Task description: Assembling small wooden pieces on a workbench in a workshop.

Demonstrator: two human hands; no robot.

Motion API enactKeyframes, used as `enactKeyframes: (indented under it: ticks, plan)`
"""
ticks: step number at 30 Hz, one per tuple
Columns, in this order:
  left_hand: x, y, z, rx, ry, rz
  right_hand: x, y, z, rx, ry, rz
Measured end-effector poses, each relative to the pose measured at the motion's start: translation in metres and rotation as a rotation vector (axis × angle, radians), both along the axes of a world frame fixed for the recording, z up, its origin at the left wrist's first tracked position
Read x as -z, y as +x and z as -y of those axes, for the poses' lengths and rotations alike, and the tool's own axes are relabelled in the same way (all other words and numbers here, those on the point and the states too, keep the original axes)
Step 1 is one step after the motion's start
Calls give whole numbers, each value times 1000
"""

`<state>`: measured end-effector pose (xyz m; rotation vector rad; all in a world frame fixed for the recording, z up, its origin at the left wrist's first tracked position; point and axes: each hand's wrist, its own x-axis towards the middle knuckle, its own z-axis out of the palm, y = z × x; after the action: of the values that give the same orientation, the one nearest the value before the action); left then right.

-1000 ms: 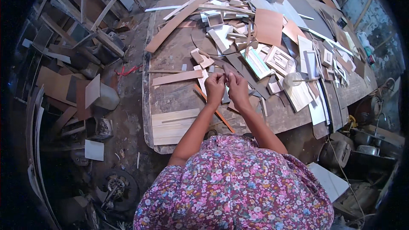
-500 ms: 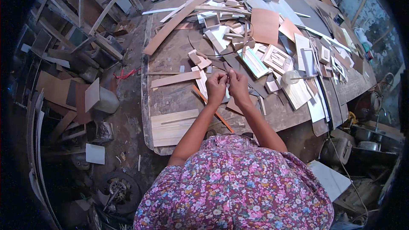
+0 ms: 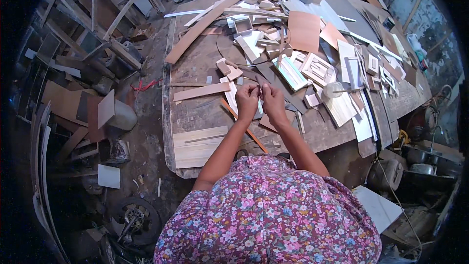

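Note:
Both of my hands are held close together over the near middle of the work table, fingertips almost meeting. My left hand is pinched closed, and so is my right hand. Whatever sits between the fingertips is too small and hidden to name; a dark brown sliver shows just above them. Beyond the hands lie a small wooden piece with a notch and a wooden tray-like piece with a light blue edge. An orange-edged strip slants out from under my left wrist.
Wood offcuts and small boxes cover the table's far side, beside a brown square sheet. A clear round container stands to the right. Pale boards lie near left. Wooden frames and scrap crowd the floor at left.
My fingers have shifted slightly at the tips, the right hand a touch lower. Both hands stay pinched in nearly the same place, and the table's things have not moved.

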<state>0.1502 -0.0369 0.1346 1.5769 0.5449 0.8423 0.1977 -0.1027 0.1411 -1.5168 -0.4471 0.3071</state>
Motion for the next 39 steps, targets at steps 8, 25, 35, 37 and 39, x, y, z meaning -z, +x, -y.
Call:
enactKeyframes:
  ticks: [8,25,35,37,39]
  plan:
    - [-1,3,-3,-35,28,-8,-3,-7,2,40,-20,29]
    - [6,2,-5,8,-14,-3,-2,-6,0,8,4,45]
    - [6,0,-6,-27,-58,46,-9,-4,3,-72,56,-176]
    - [9,0,-7,30,17,21,-10,-2,5,-100,58,-160]
    - [5,2,-1,11,103,14,-5,4,2,-81,47,-136]
